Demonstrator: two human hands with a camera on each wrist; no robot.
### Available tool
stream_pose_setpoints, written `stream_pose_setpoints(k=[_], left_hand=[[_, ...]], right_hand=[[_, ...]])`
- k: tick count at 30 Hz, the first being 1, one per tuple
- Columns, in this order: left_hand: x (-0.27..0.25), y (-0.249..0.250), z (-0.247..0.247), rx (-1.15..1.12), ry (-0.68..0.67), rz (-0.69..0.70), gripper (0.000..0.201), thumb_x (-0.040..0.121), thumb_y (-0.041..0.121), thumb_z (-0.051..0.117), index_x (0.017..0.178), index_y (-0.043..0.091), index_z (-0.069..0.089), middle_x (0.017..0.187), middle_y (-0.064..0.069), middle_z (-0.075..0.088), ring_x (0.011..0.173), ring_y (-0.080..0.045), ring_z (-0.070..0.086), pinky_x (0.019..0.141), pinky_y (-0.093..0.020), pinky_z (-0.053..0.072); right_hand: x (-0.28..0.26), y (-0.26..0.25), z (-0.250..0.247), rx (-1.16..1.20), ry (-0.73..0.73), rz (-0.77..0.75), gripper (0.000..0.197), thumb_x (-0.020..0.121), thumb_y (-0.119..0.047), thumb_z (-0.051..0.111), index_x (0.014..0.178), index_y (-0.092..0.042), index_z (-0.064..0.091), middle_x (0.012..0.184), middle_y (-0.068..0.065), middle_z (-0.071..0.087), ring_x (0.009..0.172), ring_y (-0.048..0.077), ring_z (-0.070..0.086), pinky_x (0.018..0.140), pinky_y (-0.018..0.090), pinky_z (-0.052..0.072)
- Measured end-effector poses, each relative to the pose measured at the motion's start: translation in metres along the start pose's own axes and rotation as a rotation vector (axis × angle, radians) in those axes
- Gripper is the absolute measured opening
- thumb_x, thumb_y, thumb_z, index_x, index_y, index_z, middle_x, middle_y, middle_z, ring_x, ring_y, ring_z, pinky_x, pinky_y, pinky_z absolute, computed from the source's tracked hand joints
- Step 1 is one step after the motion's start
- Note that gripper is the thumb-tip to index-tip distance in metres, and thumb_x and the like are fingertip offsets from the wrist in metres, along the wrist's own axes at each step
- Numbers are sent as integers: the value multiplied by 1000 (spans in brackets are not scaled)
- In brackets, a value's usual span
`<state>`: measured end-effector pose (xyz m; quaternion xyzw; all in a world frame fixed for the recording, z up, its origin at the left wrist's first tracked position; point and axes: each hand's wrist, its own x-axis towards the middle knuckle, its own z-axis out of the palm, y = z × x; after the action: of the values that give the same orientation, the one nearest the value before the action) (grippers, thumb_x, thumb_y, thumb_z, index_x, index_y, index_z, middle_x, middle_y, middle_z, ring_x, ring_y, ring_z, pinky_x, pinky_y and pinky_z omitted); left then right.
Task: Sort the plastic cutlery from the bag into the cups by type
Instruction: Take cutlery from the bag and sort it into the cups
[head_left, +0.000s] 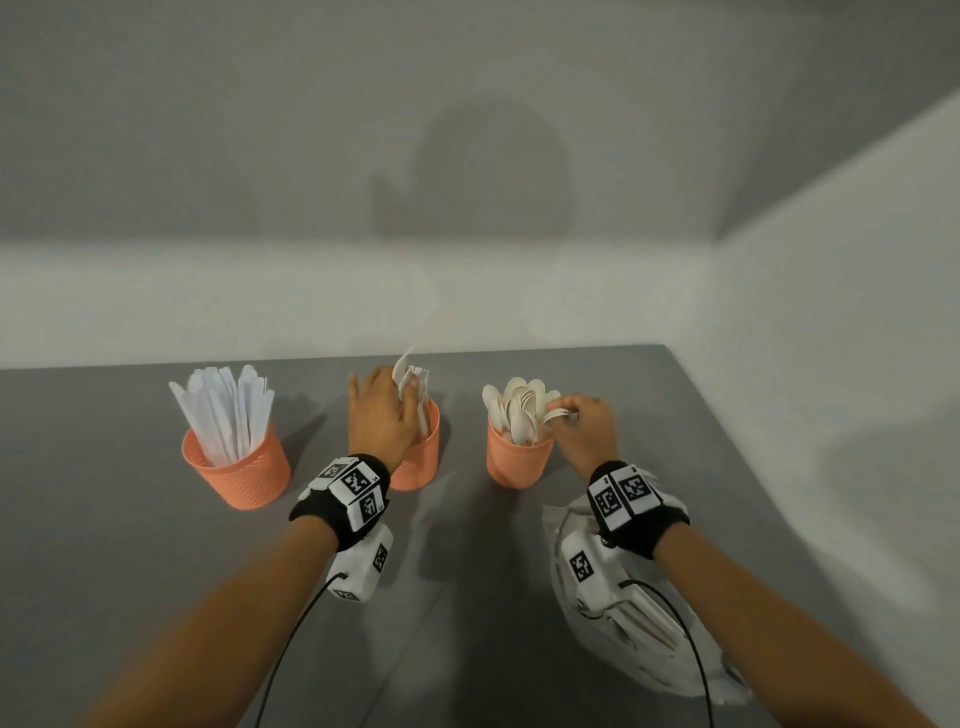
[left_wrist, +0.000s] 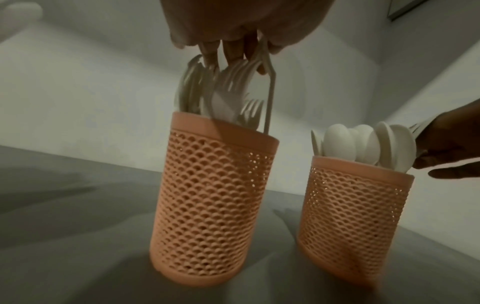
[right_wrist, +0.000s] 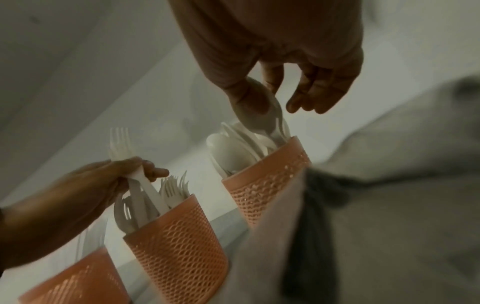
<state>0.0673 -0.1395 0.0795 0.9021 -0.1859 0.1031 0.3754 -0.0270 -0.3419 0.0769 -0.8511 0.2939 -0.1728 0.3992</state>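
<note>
Three orange mesh cups stand in a row on the grey table. The left cup (head_left: 236, 467) holds knives (head_left: 228, 410), the middle cup (head_left: 421, 460) forks, the right cup (head_left: 517, 462) spoons (head_left: 519, 402). My left hand (head_left: 402, 395) grips white plastic forks (right_wrist: 120, 148) above the middle cup (left_wrist: 215, 205), their handles reaching down into it. My right hand (head_left: 563, 413) pinches a spoon (right_wrist: 267, 117) by its bowl at the rim of the spoon cup (right_wrist: 270, 185). The clear plastic bag (head_left: 639, 639) lies flat under my right forearm with some white cutlery inside.
A white wall runs close behind the cups and another along the table's right edge (head_left: 779, 467). Bare grey tabletop (head_left: 104, 519) lies left of the knife cup and in front of the cups. Black cables hang from both wrist cameras.
</note>
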Motion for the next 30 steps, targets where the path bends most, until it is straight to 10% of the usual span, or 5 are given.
stream_pose_setpoints(k=[8, 14, 18, 24, 30], left_hand=[[-3, 2, -8, -146, -9, 33, 55, 93, 12, 48, 143, 17, 26, 99, -21, 64, 68, -31, 60, 65, -31, 47], [-3, 1, -14, 4, -66, 148, 41, 94, 17, 46, 134, 12, 40, 122, -12, 58, 79, -33, 63, 74, -39, 51], [-8, -4, -10, 202, -81, 193, 60, 88, 39, 14, 116, 5, 56, 121, -14, 58, 115, -33, 53, 110, -47, 24], [-7, -6, -7, 405, -203, 292, 71, 84, 36, 2, 145, 7, 26, 154, -10, 26, 143, -25, 23, 117, -45, 8], [-13, -13, -1, 538, -298, 282, 82, 82, 50, -6, 147, 8, 19, 156, -11, 19, 146, -23, 15, 115, -39, -6]], right_hand=[[-14, -25, -2, -285, -88, -224, 40, 83, -3, 47, 121, -10, 57, 135, 16, 40, 127, 30, 37, 101, 31, 31], [-16, -25, 6, -615, -160, -349, 51, 90, -13, 38, 141, -17, 35, 153, 14, 18, 145, 27, 9, 116, 45, 7], [-12, -24, 6, -640, -206, -281, 64, 84, -28, 20, 147, -16, 23, 157, 14, 8, 146, 26, 3, 117, 48, 2], [-6, -25, 15, -679, -202, -343, 78, 79, -49, 2, 149, -17, 16, 158, 15, 6, 147, 26, 2, 117, 50, 1], [-2, -22, 22, -671, -234, -333, 58, 99, -44, 25, 149, -16, 16, 158, 15, 5, 147, 25, 1, 117, 45, -1]])
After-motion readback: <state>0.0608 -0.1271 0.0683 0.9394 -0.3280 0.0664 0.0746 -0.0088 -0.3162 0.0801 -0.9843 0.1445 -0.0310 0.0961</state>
